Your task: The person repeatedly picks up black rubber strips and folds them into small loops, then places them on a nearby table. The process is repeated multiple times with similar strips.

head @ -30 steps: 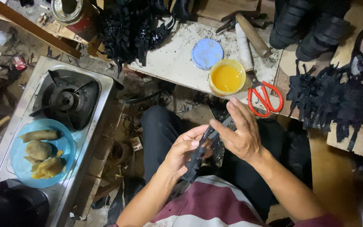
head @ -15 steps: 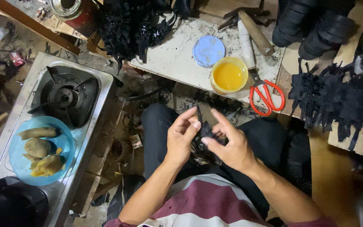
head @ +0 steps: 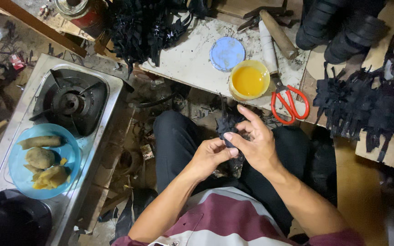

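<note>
Pinching small black floppy strip piece [head: 226,129] between fingertips of left hand [head: 210,157] and right hand [head: 257,142], over lap, just below edge of white worn workboard [head: 192,54]. Both hands curling closed on piece; right index finger sticking out straight. Sitting near round yellow tub of glue [head: 249,80], beside blue round lid [head: 227,53] and red-handled scissors [head: 289,102]. Lying well apart at left: steel gas stove [head: 69,98], blue plate of fried food [head: 42,159]. Heaping at right: pile of black cut strips [head: 361,107].

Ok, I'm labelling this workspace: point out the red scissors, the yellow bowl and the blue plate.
red scissors [head: 290,105], head view, on the handles.
yellow bowl [head: 249,80], head view, on its liquid-filled middle.
blue plate [head: 17,175], head view, on bare rim.
</note>
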